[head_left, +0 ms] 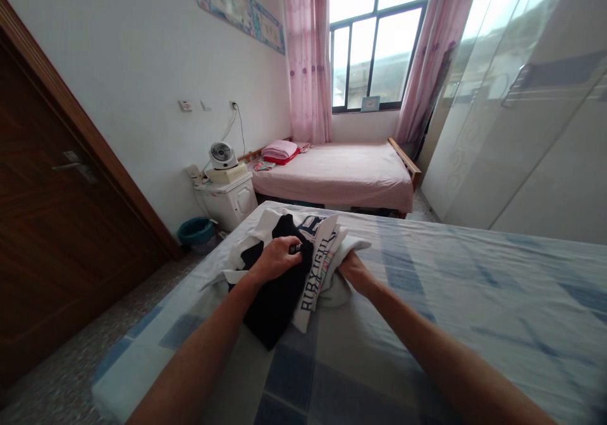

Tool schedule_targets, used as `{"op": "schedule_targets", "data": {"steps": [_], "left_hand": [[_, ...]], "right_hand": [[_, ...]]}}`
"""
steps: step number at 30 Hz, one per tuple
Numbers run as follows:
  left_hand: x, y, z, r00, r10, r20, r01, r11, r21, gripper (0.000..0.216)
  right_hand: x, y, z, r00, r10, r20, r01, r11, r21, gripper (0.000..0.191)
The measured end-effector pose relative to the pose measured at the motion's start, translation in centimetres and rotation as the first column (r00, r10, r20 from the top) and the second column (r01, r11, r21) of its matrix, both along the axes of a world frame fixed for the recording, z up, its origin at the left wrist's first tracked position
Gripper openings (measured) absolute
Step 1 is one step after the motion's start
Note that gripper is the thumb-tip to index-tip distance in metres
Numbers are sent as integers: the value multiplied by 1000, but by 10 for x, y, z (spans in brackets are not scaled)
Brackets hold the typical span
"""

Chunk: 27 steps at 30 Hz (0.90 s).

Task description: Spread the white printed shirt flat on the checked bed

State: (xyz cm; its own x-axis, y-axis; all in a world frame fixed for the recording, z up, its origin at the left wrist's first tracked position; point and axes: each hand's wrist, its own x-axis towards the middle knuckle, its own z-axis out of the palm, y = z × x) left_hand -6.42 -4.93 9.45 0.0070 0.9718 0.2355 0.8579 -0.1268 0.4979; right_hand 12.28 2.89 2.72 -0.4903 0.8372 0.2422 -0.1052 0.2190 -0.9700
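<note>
A black garment lies spread over a pile of clothes on the near bed. My left hand is closed on its upper edge, beside a small dark label. Just right of it is a white garment with large dark printed letters, bunched in folds. My right hand is at the right side of the pile, tucked under a light grey-white garment. That cloth covers its fingers, so their grip is hidden. More white cloth shows behind and left of the black garment.
The clothes rest on a bed with a blue-and-white checked sheet. Beyond stands a second bed with a pink sheet. A white nightstand carries a small fan; a teal bin is beside it. Wardrobe doors line the right.
</note>
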Motion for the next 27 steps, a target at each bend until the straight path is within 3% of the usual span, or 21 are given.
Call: {"op": "schedule_targets", "data": {"steps": [4,8,10,13,15,18,20,21,22,24,25,27], "left_hand": [[-6,9,6,984,-17,178,12,999,30,23],[-10,17,38,961,14,277,-63,984,169,29],[-16,20,60,960,89,264,-163,948,274,29],[-29,21,78,949,230,214,-306,835,458,29],[-39,20,76,962,269,52,-260,833,489,23],[-54,18,63,941,301,-154,-195,857,478,17],[-62,18,59,907,408,-107,-289,786,547,23],[-64,18,60,888,453,-78,-336,755,563,26],[-66,19,64,884,458,-97,-337,764,550,27],[-66,20,78,894,413,-172,-281,817,503,25],[-66,19,86,889,421,-179,-277,807,522,24],[-66,14,100,843,529,-98,-347,674,652,23]], "right_hand": [[-8,5,10,987,-90,130,77,991,105,28],[-27,14,45,981,-157,113,128,965,229,21],[-34,19,69,971,-223,90,176,916,360,22],[-32,23,95,934,-351,70,247,773,585,26],[-23,25,97,901,-393,186,174,719,673,22],[-2,27,84,814,-419,401,46,736,676,13],[10,28,74,783,-496,375,154,739,656,13],[15,28,71,772,-532,348,207,728,654,14],[18,28,70,768,-534,354,202,726,657,13],[22,28,74,770,-461,441,63,743,666,11],[24,28,79,769,-423,479,2,752,660,10],[29,27,87,789,-442,427,76,759,646,12]]}}
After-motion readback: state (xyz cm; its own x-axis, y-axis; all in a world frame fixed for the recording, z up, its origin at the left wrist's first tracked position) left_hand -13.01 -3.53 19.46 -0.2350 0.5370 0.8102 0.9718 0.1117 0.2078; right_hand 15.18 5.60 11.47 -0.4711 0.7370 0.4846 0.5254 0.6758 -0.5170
